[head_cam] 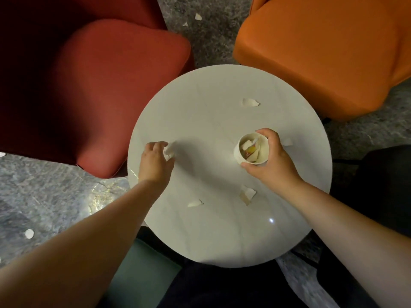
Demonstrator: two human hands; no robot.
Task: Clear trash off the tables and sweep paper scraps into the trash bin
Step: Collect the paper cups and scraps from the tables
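A round white table [211, 121] carries several torn paper scraps. My right hand [272, 160] grips a small paper cup [262, 152] that holds paper pieces and something yellow-red. My left hand [154, 162] sits at the table's left side, its fingers curled round a white paper scrap [168, 151]. Loose scraps lie at the far right [250, 102], at the near middle [247, 194], at the near left [195, 203], and just right of the cup [287, 142].
A dark red armchair [106, 92] stands at the left and an orange armchair [322, 52] at the back right. More scraps lie on the grey floor [198, 17] [29, 233]. A dark seat [378, 185] is at the right.
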